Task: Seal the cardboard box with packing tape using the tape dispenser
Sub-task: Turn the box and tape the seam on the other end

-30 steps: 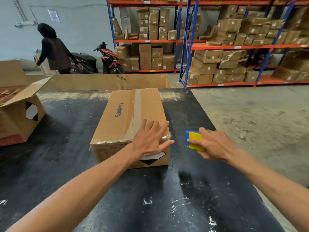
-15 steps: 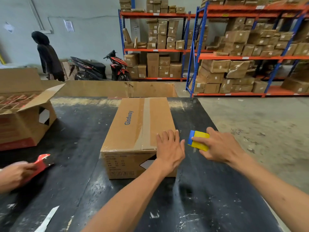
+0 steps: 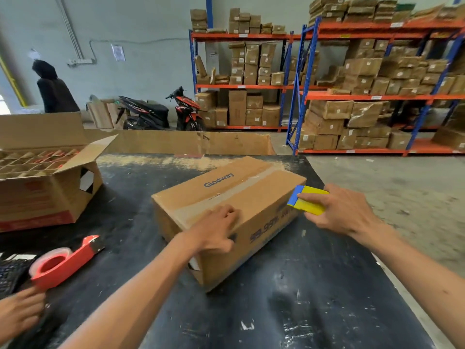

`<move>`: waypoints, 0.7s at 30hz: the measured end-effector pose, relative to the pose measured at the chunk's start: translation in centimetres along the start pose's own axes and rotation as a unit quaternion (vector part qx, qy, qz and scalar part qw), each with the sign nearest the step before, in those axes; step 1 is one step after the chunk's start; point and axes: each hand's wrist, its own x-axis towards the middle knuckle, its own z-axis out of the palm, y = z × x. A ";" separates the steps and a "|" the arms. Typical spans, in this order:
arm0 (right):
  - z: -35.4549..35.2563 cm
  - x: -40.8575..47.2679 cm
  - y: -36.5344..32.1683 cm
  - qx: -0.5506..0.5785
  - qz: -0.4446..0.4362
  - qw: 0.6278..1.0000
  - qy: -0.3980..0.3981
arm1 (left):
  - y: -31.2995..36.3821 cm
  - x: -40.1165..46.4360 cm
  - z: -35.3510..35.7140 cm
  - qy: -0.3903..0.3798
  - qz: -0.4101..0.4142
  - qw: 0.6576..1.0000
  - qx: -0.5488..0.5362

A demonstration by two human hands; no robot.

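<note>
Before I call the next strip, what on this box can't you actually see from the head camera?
- Near end of the tape seam: covered by the left hand.
- Far end and underside of the cardboard box: turned away from the head view.
- Side print on the box: too blurred to read.
- Yellow and blue tool: partly wrapped by the right hand.
- Red tape dispenser: its holder is cut off by the left edge.

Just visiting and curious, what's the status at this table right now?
Left hand gripping Glodway box near corner. Right hand holding yellow-blue tool at box's side. Tape down top seam. Red tape dispenser in another person's hand.
</note>
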 end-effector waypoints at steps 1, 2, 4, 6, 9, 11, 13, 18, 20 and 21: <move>-0.2 0.2 -0.3 0.014 0.007 1.000 0.002 | -0.8 -0.1 0.0 0.012 -0.035 0.999 0.024; -0.3 0.5 -0.6 0.031 0.015 0.999 0.006 | -1.0 -0.1 0.3 0.027 -0.076 0.996 0.038; -0.5 0.9 -1.1 0.069 0.027 0.997 0.016 | -0.6 0.3 1.6 0.053 -0.143 0.987 0.041; -0.5 1.1 -1.4 0.095 0.026 0.995 0.021 | -0.2 0.6 3.2 0.057 -0.157 0.984 0.068; -0.6 0.9 -1.5 0.116 0.024 0.993 0.024 | -2.2 0.3 3.6 0.077 -0.107 0.988 0.077; -0.9 0.7 -1.5 0.135 0.029 0.990 0.028 | -5.0 -0.3 3.1 0.070 -0.057 0.996 0.004; -1.2 0.3 -1.3 0.161 0.041 0.985 0.039 | -8.7 -1.2 2.0 0.035 -0.038 0.996 -0.069; -1.7 -0.3 0.0 0.197 0.065 0.977 0.053 | -10.3 -0.5 -2.5 0.026 -0.132 0.991 -0.024; -1.9 0.1 0.2 0.212 0.078 0.973 0.056 | -5.4 1.4 -2.7 0.079 -0.156 0.984 -0.039; -1.9 0.4 0.2 0.219 0.084 0.970 0.058 | -2.3 2.5 -2.2 0.083 -0.164 0.981 -0.056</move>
